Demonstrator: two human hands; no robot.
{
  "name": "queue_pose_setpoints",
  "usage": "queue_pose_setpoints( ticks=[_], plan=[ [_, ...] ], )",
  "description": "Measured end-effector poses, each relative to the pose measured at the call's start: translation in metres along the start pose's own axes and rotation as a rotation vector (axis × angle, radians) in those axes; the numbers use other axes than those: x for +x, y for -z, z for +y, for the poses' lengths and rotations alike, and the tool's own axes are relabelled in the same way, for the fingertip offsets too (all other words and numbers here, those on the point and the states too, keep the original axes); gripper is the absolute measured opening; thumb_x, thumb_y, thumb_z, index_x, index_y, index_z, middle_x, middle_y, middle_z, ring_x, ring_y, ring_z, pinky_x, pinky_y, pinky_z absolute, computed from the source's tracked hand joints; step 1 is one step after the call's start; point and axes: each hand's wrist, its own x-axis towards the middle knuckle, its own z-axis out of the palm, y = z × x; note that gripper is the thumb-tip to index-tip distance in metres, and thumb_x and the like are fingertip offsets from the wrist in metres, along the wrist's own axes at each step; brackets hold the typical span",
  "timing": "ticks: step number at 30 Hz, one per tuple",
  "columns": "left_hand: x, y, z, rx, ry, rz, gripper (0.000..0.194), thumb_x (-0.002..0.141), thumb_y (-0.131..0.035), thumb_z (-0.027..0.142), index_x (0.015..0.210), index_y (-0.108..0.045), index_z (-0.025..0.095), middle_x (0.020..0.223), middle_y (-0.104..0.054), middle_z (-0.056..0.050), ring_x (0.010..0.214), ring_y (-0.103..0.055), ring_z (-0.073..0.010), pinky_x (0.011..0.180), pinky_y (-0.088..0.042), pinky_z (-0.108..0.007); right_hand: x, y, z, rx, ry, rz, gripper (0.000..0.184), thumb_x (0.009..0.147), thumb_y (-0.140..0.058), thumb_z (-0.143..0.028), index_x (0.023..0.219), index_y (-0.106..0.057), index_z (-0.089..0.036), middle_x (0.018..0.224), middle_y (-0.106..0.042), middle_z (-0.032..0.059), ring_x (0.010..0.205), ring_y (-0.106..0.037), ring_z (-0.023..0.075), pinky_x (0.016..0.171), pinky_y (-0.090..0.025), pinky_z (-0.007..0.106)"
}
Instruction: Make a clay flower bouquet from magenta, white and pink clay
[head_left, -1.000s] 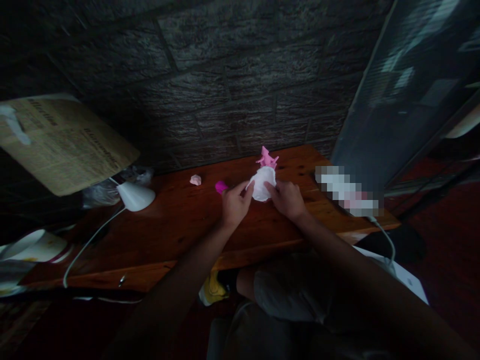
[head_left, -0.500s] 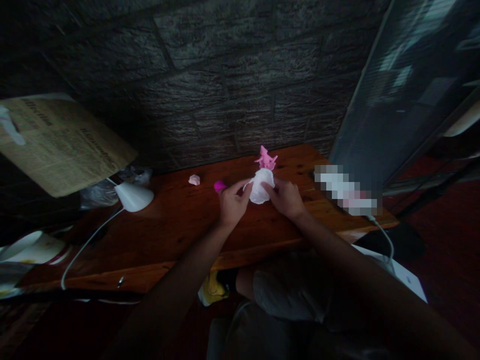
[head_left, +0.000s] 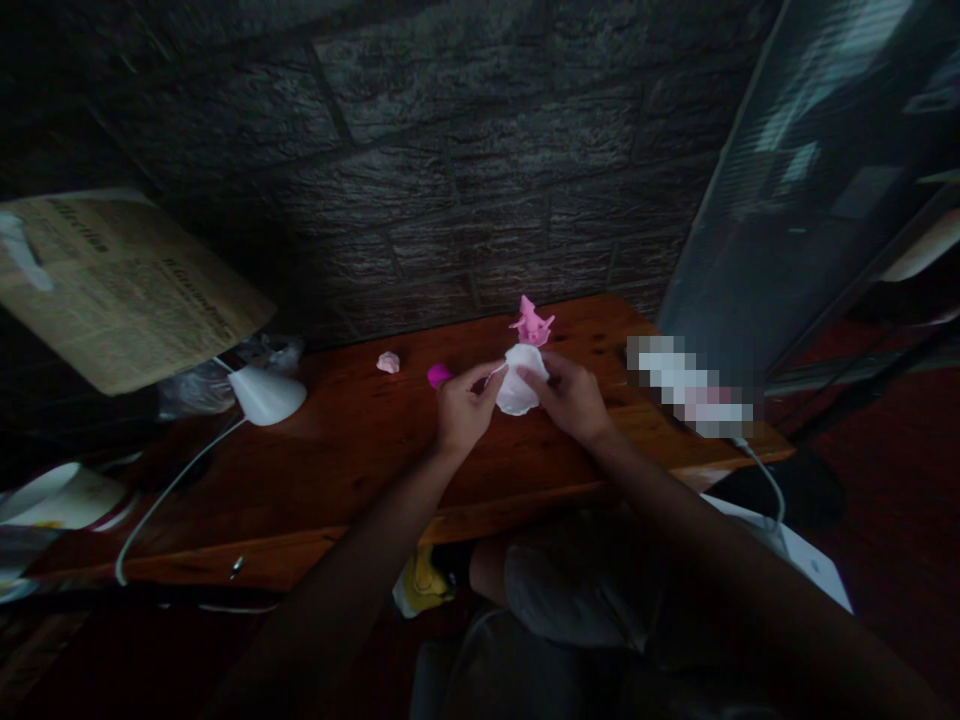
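Observation:
Between my hands is a thin, white, roundish piece with an uneven edge; it looks like flattened modelling clay, though the dim light leaves the material uncertain. My left hand pinches its left edge between thumb and fingers. On the other side, my right hand grips it with the thumb lying across its face and the fingers behind, mostly hidden. Just beyond stands a pink spiky figure. A magenta piece lies beside my left fingers, and a pale pink crumpled lump rests farther left.
The wooden table runs along a dark stone-block wall. At left are a lamp with a paper shade and white base, and a paper cup. A blurred-out white object with a cable lies at right.
The white piece has tilted slightly and sits a little lower between my hands. Both hands keep their hold, in almost the same place.

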Motion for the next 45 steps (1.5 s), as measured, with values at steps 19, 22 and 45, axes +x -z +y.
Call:
queue_pose_setpoints(
  ticks=[19, 22, 45],
  plan=[
    [0.004, -0.006, -0.009, -0.254, 0.122, -0.109, 0.043, 0.081, -0.078, 0.027, 0.121, -0.068, 0.017, 0.115, -0.077, -0.012, 0.097, -0.076, -0.0202, 0.087, -0.062, -0.032, 0.004, 0.006, 0.001, -0.165, 0.013, -0.083, 0.026, 0.098, -0.054, -0.029, 0.109, -0.075, -0.019, 0.099, -0.08, 0.009, 0.089, -0.074, 0.0239, 0.079, -0.05, 0.029],
    [0.004, -0.006, -0.011, -0.273, 0.136, -0.135, 0.043, 0.082, -0.077, 0.028, 0.122, -0.068, 0.017, 0.116, -0.077, -0.013, 0.103, -0.075, -0.0218, 0.092, -0.06, -0.035, 0.003, 0.005, 0.001, -0.177, 0.012, -0.089, 0.026, 0.098, -0.054, -0.03, 0.107, -0.075, -0.017, 0.095, -0.079, 0.0092, 0.085, -0.074, 0.0235, 0.076, -0.049, 0.028],
    [0.003, -0.003, -0.015, -0.207, 0.117, -0.191, 0.031, 0.081, -0.077, 0.033, 0.108, -0.078, 0.018, 0.109, -0.079, -0.009, 0.097, -0.075, -0.0215, 0.087, -0.059, -0.032, 0.004, 0.006, 0.01, -0.15, 0.125, -0.161, 0.03, 0.096, -0.058, -0.038, 0.089, -0.077, -0.017, 0.077, -0.077, 0.0067, 0.068, -0.07, 0.0207, 0.064, -0.043, 0.026]
  ],
)
